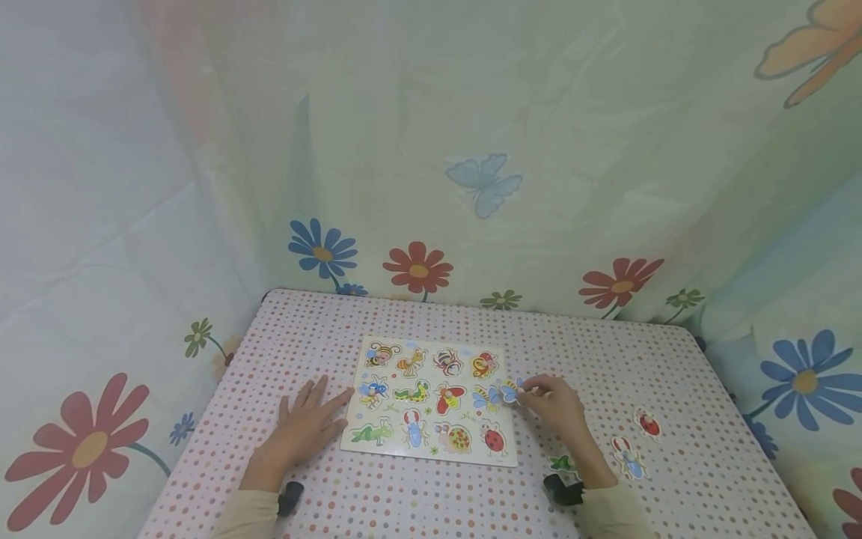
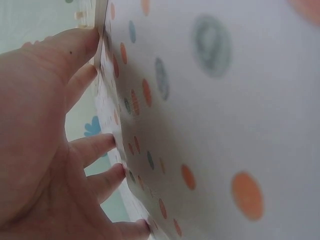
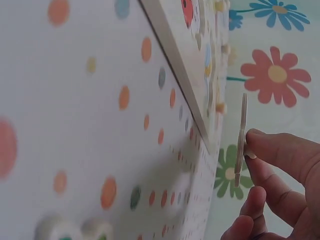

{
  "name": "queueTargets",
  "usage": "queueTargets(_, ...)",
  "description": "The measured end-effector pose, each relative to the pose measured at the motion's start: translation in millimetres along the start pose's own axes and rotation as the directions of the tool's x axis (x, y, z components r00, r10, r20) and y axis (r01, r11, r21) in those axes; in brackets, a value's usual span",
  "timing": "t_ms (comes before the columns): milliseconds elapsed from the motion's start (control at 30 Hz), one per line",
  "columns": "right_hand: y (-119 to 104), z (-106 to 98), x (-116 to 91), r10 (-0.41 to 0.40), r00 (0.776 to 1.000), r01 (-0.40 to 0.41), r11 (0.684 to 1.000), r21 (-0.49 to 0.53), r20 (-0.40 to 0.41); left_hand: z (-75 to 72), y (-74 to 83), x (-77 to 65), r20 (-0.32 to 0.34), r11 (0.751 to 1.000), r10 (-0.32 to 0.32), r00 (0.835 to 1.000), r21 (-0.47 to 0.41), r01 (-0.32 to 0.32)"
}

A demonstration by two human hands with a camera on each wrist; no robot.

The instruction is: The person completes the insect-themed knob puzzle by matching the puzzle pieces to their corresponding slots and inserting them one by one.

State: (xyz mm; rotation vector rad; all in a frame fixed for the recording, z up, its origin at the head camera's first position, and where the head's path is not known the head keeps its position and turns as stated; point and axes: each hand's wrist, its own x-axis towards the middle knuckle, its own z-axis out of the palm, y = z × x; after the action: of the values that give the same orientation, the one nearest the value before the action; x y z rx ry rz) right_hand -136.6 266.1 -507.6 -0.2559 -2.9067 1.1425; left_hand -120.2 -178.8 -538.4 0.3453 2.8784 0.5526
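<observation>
A wooden peg puzzle board (image 1: 397,451) with insect pictures lies on the dotted table. My right hand (image 1: 557,408) pinches a blue-winged butterfly puzzle piece (image 1: 509,391) by its knob, at the board's right edge. In the right wrist view the piece (image 3: 241,142) appears edge-on, raised above the tabletop, with thumb and finger at its knob. It partly overlaps the printed blue-winged insect (image 1: 482,400) in the head view. My left hand (image 1: 296,430) rests spread on the tablecloth, thumb and forefinger at the board's left edge. Its fingertips (image 2: 107,141) touch the cloth.
Loose pieces lie right of the board: a ladybug (image 1: 648,424), a blue beetle with red pincers (image 1: 630,458) and a green insect (image 1: 563,464) beside the right wrist. Several knobbed pieces, such as the caterpillar (image 1: 411,391), sit in the board. Printed curtains (image 1: 377,187) surround the table.
</observation>
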Motion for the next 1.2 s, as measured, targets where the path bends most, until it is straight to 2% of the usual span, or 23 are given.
queueTargets(267, -12, 15, 0, -0.008, 1.000, 0.008, 1.000, -0.015, 0.009, 3.1, -1.8, 1.4, 0.005, 1.000, -0.014, 1.000, 0.000, 0.014)
queueTargets(633, -21, 30, 0, -0.023, 0.997, 0.025, 0.999, -0.022, 0.072, 2.8, -1.0, 0.8, 0.004, 1.000, -0.017, 1.000, 0.004, 0.017)
queueTargets(900, -23, 35, 4, -0.032, 0.996, 0.038, 0.996, -0.074, 0.086, 1.6, 0.2, 0.4, -0.003, 1.000, -0.012, 1.000, 0.007, 0.012)
queueTargets(1200, -21, 39, 5, -0.026, 0.996, 0.033, 0.997, -0.074, 0.089, 0.9, -0.3, 0.5, 0.000, 1.000, -0.005, 1.000, 0.007, 0.005)
